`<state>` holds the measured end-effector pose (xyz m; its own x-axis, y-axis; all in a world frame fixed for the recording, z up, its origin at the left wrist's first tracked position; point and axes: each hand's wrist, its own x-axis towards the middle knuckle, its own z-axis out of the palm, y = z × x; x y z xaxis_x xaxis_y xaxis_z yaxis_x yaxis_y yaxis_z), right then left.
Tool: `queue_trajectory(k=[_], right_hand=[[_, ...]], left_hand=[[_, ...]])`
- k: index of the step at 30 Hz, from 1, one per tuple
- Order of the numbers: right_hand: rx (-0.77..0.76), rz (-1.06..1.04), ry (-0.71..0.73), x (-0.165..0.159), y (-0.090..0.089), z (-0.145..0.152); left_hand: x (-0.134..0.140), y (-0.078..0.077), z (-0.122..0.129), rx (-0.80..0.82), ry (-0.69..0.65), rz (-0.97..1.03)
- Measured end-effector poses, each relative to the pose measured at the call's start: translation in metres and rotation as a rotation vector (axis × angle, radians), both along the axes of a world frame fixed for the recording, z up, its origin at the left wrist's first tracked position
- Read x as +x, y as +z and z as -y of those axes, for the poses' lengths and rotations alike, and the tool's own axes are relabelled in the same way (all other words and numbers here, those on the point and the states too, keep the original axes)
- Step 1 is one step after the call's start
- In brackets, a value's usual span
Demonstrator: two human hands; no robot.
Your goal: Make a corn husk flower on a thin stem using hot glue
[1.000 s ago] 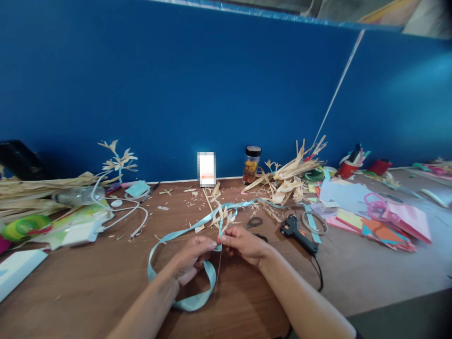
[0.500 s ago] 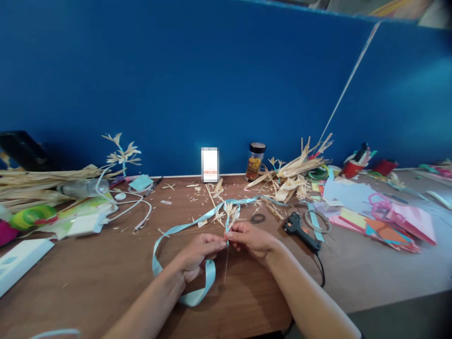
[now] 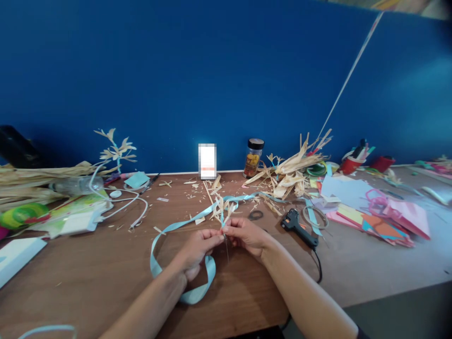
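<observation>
A small flower of pale dried husk (image 3: 223, 207) stands upright between my hands, its stem wrapped in light blue ribbon. My right hand (image 3: 247, 236) is closed in a pinch on that stem from the right. From the left, the thumb and forefinger of my left hand (image 3: 200, 248) press together at the wrapped part, with the light blue ribbon (image 3: 197, 295) running through the hand. The ribbon loops out across the table to the left and back behind the flower. Below my fingertips a thin bare wire (image 3: 227, 252) points down. The exact grip at the stem is partly hidden by fingers.
A black glue gun (image 3: 300, 229) with its cord lies right of my right arm. Behind stand a black-lidded jar (image 3: 253, 157) and a pile of dried husks (image 3: 293, 174). Coloured papers (image 3: 381, 226) lie at right; a white cable (image 3: 141, 207) and charger at left. Husk scraps litter the table.
The flower has tilted slightly leftward and its wire's lower end has swung from left to right. Both hands keep their pinch. The whole view has shifted slightly.
</observation>
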<state>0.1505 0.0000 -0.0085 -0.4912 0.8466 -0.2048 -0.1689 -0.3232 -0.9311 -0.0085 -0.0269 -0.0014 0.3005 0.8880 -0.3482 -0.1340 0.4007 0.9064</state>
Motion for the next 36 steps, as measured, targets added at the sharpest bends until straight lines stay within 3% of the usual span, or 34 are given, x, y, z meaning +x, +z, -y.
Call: queue_trajectory(k=[3,8,10,16,21,25,30,36], right_hand=[[0.012,0.005,0.000,0.0005,0.0011,-0.0003],[0.109,0.082,0.033,0.0008,-0.0018,-0.0014],[0.136,0.103,0.042,0.0007,-0.0033,-0.0018],[0.141,0.152,0.061,0.0007,-0.0016,-0.0003],[0.153,0.147,0.081,0.0009,0.0018,0.0003],[0.142,0.110,0.087,0.0014,0.0030,0.0000],[0.024,0.062,0.108,0.0000,0.0018,-0.0004],[0.084,0.067,0.001,-0.0046,-0.0002,-0.0009]], left_hand=[[-0.0001,0.0011,0.0004,0.012,0.067,-0.088],[-0.0061,0.0039,-0.0020,0.400,0.062,-0.292],[-0.0082,0.0037,-0.0027,0.463,0.053,-0.342],[-0.0083,0.0005,-0.0020,0.210,0.002,-0.265],[-0.0068,0.0055,-0.0011,0.117,-0.018,-0.094],[-0.0087,0.0054,-0.0023,0.022,0.003,-0.066],[-0.0074,0.0019,-0.0041,0.101,0.001,-0.104],[-0.0083,0.0049,-0.0070,0.371,-0.008,-0.282]])
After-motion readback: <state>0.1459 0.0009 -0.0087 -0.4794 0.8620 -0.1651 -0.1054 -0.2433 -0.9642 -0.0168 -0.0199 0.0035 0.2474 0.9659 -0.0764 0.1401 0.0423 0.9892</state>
